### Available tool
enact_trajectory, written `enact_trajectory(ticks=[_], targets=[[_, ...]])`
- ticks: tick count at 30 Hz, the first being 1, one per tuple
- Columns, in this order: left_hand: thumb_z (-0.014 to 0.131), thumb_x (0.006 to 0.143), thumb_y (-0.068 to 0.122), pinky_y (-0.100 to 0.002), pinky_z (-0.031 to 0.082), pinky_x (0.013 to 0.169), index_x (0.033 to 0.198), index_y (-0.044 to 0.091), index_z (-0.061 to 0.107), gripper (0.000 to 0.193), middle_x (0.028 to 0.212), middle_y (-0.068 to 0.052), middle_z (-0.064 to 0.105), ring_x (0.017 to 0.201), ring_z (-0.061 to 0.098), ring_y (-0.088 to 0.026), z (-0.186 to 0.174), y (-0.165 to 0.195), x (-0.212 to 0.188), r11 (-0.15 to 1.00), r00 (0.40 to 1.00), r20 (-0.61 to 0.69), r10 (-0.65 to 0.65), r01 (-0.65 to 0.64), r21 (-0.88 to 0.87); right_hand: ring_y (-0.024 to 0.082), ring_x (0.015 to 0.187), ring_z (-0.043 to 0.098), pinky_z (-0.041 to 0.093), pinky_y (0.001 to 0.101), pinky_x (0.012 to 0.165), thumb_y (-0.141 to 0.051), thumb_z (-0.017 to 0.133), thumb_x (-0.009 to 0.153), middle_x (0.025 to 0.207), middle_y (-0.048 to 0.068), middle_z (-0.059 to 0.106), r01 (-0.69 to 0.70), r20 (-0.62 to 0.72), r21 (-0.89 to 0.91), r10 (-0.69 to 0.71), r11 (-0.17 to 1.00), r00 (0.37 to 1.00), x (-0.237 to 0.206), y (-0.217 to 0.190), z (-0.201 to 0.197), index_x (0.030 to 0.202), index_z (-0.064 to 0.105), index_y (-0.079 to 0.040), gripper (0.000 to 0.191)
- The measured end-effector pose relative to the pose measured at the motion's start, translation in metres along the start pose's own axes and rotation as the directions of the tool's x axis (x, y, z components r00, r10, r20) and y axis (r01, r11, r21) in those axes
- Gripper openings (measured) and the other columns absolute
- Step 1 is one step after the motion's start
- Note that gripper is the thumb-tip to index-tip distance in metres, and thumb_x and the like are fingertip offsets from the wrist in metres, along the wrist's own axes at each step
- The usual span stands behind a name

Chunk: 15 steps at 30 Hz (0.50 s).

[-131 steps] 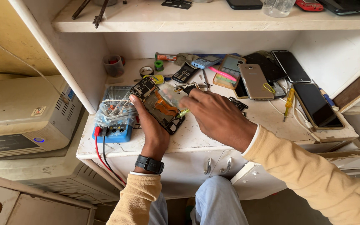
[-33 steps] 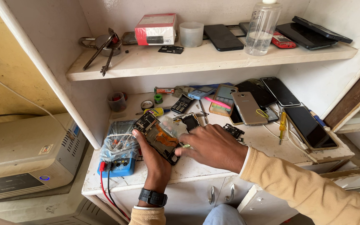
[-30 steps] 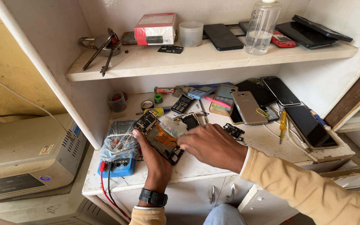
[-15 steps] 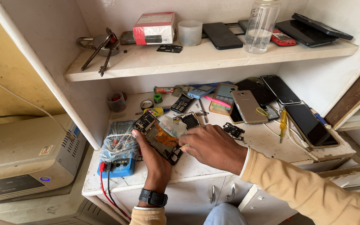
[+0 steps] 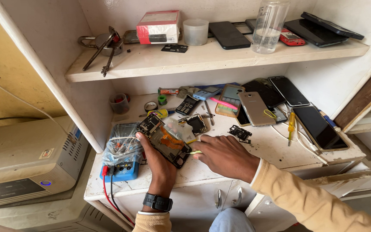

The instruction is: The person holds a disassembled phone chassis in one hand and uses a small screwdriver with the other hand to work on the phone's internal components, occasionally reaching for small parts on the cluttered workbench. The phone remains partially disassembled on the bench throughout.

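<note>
Presently, left hand (image 5: 162, 165) still grips the opened phone (image 5: 165, 141) at frame centre, while right hand (image 5: 224, 155), fingers pinched narrow on a thin yellow-green tool (image 5: 193, 152), has shifted slightly toward its lower edge

Opened phone (image 5: 165, 141): lower back face covered by the left hand (image 5: 159, 165); its small board parts are too fine to tell apart. Right hand (image 5: 226, 155): what its fingers (image 5: 199, 157) pinch is too thin to identify (pale sliver only). Meter (image 5: 121, 165) under a clear bag, dial unreadable through the plastic. Red and black leads (image 5: 108, 197) run behind the table edge. Bottle (image 5: 271, 23) cut by the top edge. Right sleeve (image 5: 318, 202) cut at the bottom edge.
</note>
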<state>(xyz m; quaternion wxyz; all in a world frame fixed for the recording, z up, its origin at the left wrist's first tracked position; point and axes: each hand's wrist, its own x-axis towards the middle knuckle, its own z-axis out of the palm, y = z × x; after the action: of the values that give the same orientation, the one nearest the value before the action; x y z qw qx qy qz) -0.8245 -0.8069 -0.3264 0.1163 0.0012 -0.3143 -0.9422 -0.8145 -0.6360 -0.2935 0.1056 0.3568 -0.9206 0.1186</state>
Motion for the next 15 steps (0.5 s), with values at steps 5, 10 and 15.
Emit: enact_trajectory(ticks=[5, 10, 15], targets=[[0.031, 0.101, 0.066, -0.041, 0.053, 0.092, 0.134, 0.008, 0.053, 0.07, 0.121, -0.01, 0.065, 0.108, 0.063, -0.024, -0.001, 0.0, 0.003, 1.0, 1.0, -0.025, 0.016, -0.016, 0.004, 0.032, 0.074, 0.07, 0.054, 0.0466, 0.068, -0.027, 0.069, 0.091, 0.089, 0.009, 0.069, -0.231, 0.085, 0.138, 0.221, 0.963, 0.972, 0.003, 0.0, 0.005, 0.105, 0.065, -0.007, 0.025], [0.03, 0.1, 0.065, -0.041, 0.053, 0.089, 0.131, 0.009, 0.054, 0.069, 0.117, -0.01, 0.066, 0.103, 0.064, -0.024, -0.001, -0.001, 0.004, 1.0, 1.0, -0.012, -0.007, 0.007, -0.029, 0.03, 0.082, 0.072, 0.056, 0.0432, 0.071, -0.025, 0.073, 0.088, 0.091, 0.01, 0.074, -0.112, -0.103, 0.334, 0.154, 0.936, 0.983, 0.01, -0.009, 0.019, 0.099, 0.071, -0.007, 0.021], [0.03, 0.103, 0.064, -0.04, 0.054, 0.088, 0.128, 0.008, 0.055, 0.067, 0.115, -0.011, 0.066, 0.101, 0.064, -0.024, -0.001, 0.0, 0.005, 0.999, 1.0, 0.003, -0.002, 0.002, -0.046, 0.033, 0.083, 0.071, 0.055, 0.0445, 0.073, -0.017, 0.073, 0.083, 0.095, 0.009, 0.073, -0.11, -0.132, 0.29, 0.153, 0.951, 0.979, 0.02, -0.011, 0.035, 0.098, 0.074, -0.006, 0.019]])
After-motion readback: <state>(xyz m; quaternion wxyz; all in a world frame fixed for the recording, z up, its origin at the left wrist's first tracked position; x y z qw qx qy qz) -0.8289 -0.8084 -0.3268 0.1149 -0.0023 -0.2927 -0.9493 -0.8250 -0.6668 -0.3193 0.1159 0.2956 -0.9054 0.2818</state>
